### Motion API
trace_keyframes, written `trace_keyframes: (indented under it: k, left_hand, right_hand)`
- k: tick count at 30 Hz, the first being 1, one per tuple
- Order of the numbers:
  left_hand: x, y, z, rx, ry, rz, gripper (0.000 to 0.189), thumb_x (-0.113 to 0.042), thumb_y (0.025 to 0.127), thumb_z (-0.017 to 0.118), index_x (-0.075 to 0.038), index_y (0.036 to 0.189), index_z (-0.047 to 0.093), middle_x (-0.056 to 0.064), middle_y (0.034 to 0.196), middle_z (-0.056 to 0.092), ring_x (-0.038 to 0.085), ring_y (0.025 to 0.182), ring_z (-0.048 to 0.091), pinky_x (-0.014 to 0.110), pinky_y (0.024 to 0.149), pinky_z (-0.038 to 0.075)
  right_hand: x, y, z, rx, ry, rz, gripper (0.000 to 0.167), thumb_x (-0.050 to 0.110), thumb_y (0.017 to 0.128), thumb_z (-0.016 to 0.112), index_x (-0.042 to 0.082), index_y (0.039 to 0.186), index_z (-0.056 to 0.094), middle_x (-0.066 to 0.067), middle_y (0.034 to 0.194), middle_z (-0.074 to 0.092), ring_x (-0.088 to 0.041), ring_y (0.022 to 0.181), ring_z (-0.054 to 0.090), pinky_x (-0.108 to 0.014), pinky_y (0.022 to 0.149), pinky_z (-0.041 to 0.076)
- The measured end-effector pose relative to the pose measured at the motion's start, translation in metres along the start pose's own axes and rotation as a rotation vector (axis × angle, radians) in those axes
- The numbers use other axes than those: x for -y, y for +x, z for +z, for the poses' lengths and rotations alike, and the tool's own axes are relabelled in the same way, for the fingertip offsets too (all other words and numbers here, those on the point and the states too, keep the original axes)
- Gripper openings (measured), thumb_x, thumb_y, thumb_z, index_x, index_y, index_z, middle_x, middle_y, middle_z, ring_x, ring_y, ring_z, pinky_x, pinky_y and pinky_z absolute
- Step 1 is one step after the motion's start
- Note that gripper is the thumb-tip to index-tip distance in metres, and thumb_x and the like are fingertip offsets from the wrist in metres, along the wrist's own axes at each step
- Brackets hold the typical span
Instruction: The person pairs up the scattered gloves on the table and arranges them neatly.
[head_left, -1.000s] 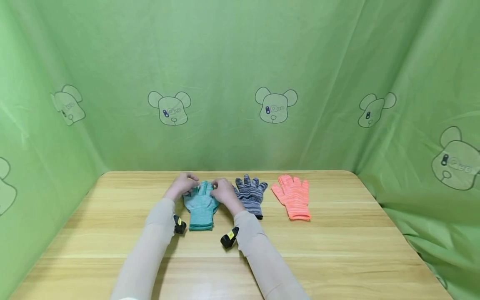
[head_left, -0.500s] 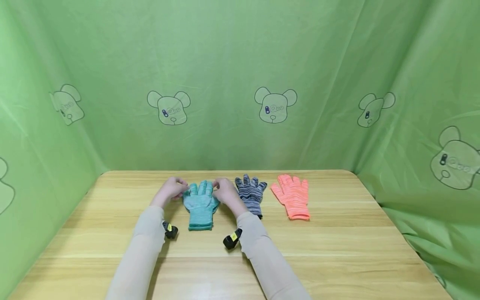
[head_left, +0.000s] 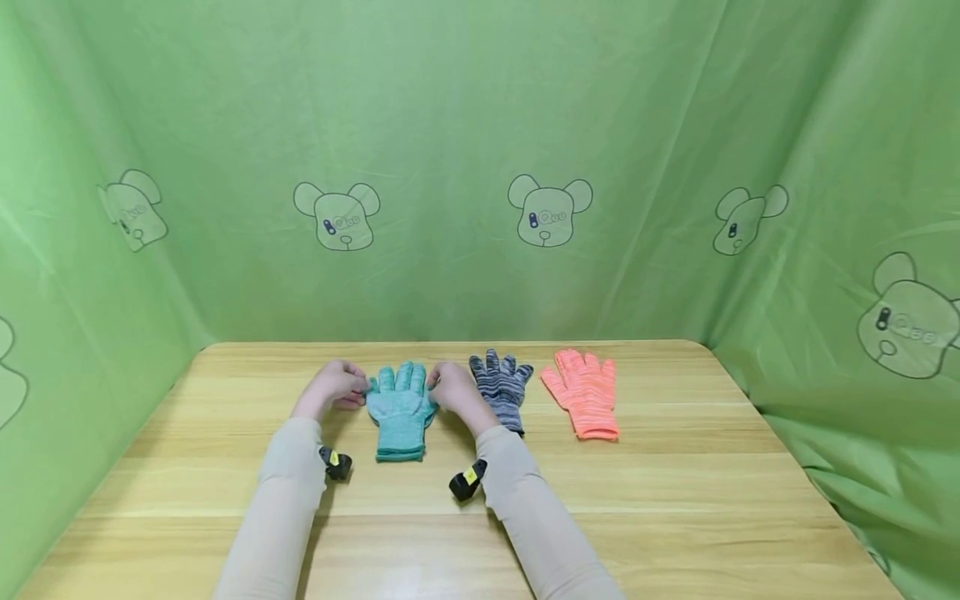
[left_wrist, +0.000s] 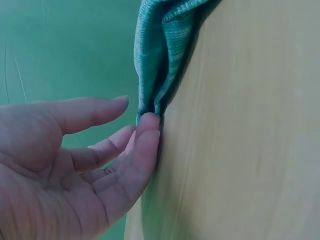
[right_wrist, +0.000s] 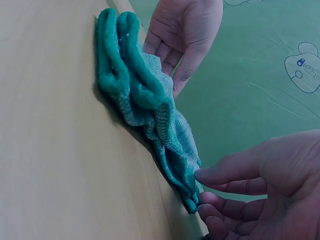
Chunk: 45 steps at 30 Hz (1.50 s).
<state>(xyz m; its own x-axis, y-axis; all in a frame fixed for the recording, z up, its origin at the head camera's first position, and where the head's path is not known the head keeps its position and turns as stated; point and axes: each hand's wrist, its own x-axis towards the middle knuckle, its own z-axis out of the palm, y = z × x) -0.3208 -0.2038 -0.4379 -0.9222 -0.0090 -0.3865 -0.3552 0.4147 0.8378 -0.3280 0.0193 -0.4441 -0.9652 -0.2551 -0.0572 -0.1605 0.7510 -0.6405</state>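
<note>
A pair of teal knit gloves (head_left: 400,412) lies stacked flat on the table, fingers toward the back and cuffs toward the front. My left hand (head_left: 339,386) is at their left edge. In the left wrist view its loosely bent fingertips touch the tip of a glove finger, with the thumb held apart. On the opposite edge, my right hand (head_left: 456,390) pinches a teal glove finger between thumb and fingers, as the right wrist view shows. The teal cuffs (right_wrist: 120,55) show two layers there.
Right of my right hand lies a grey-and-black striped glove (head_left: 504,387), partly behind the forearm. Farther right is an orange glove (head_left: 588,396). Green curtains (head_left: 450,283) with bear-head prints stand behind and beside the wooden table (head_left: 675,500).
My left hand has moved left and slightly nearer me, from the teal glove fingers to the outer edge. My right hand has shifted slightly right and nearer me. The gloves stay in place.
</note>
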Motion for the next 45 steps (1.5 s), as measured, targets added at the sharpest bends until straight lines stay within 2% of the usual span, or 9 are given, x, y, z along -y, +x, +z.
trace_keyframes:
  k: [7,14,18,25,29,36,45]
  left_hand:
    - [-0.0009,-0.0001,0.0025,0.021,0.01,0.0,0.037,-0.004,0.092,0.061,0.007,0.125,0.048,0.008,0.09,0.061,0.016,0.072,0.063,0.03,0.069,0.059]
    - [-0.0008,-0.001,0.0042,0.033,0.022,0.008,0.039,-0.003,0.091,0.062,0.007,0.126,0.047,0.007,0.088,0.061,0.015,0.071,0.062,0.03,0.067,0.058]
    - [-0.0007,-0.0012,0.0048,0.032,0.016,0.012,0.042,-0.001,0.091,0.062,0.006,0.129,0.046,0.008,0.087,0.063,0.016,0.07,0.062,0.031,0.068,0.058]
    - [0.0011,0.0008,0.0054,0.025,-0.021,0.01,0.043,0.001,0.091,0.061,0.006,0.13,0.045,0.008,0.087,0.061,0.015,0.069,0.062,0.03,0.068,0.059]
    - [0.0032,0.0025,0.0057,0.016,-0.053,0.013,0.043,0.0,0.092,0.06,0.006,0.131,0.045,0.008,0.086,0.061,0.015,0.067,0.063,0.029,0.067,0.059]
    - [0.0052,0.0037,0.0052,0.016,-0.071,0.01,0.044,0.0,0.092,0.06,0.006,0.133,0.044,0.009,0.087,0.06,0.015,0.068,0.062,0.028,0.067,0.06]
    - [0.0041,0.0004,0.0058,0.035,-0.045,0.015,0.042,0.0,0.092,0.06,0.006,0.13,0.045,0.006,0.082,0.063,0.015,0.067,0.063,0.029,0.065,0.059]
  right_hand:
    - [-0.0003,-0.001,0.0012,-0.005,-0.049,0.016,0.022,-0.004,0.078,0.066,0.003,0.098,0.062,-0.007,0.09,0.057,-0.019,0.075,0.05,-0.026,0.062,0.041]
    - [0.0017,-0.0017,0.0009,-0.005,-0.09,0.08,0.017,0.001,0.08,0.07,0.005,0.089,0.056,-0.007,0.086,0.055,-0.02,0.075,0.049,-0.029,0.064,0.041]
    - [0.0025,-0.0023,0.0018,0.005,-0.097,0.092,0.02,0.002,0.081,0.069,0.005,0.096,0.057,-0.007,0.091,0.057,-0.02,0.078,0.05,-0.03,0.066,0.043]
    - [0.005,-0.0036,0.0016,-0.011,-0.103,0.062,0.027,-0.002,0.08,0.065,0.004,0.106,0.059,-0.01,0.099,0.061,-0.022,0.084,0.052,-0.032,0.073,0.047]
    - [0.0047,-0.0038,0.0003,0.0,-0.064,0.058,0.028,-0.004,0.08,0.063,0.003,0.106,0.059,-0.01,0.097,0.061,-0.021,0.079,0.052,-0.03,0.067,0.045]
    - [0.0024,-0.0049,-0.0045,0.069,0.062,0.077,0.03,-0.009,0.08,0.06,-0.001,0.108,0.054,-0.011,0.081,0.061,-0.015,0.049,0.055,-0.024,0.046,0.045]
    - [0.0025,-0.0058,-0.0053,0.096,0.022,0.109,0.019,-0.009,0.08,0.061,0.004,0.09,0.051,-0.009,0.078,0.055,-0.015,0.053,0.055,-0.024,0.047,0.045]
